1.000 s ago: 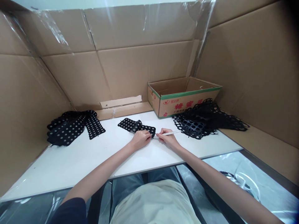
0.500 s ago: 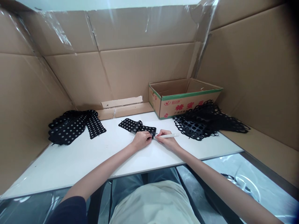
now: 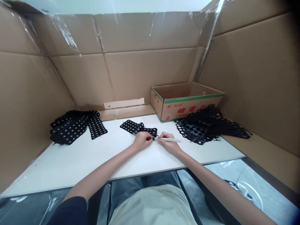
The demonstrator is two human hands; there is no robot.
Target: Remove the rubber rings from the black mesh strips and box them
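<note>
A black strip with rows of pale dots point(image 3: 128, 125) lies at the middle of the white table, partly folded over. My left hand point(image 3: 142, 140) is closed on its near right end, with thumb and fingertips pinched together. Just to the right, my right hand point(image 3: 168, 142) grips a slim white pen-like tool point(image 3: 172, 140), its tip pointing left at the edge of the strip by my left fingertips. The exact contact between tip and strip is too small to make out.
Black dotted strips point(image 3: 72, 126) are piled at the left of the white table point(image 3: 89, 165). Black netted pieces point(image 3: 199, 126) lie in a heap at the right, against an open cardboard box point(image 3: 187, 107). Cardboard walls point(image 3: 150, 68) enclose the back and sides.
The view has shifted slightly. The white tool has tilted a little, its rear end now lower, and the fingers of my right hand have moved slightly. My left hand keeps its hold.
</note>
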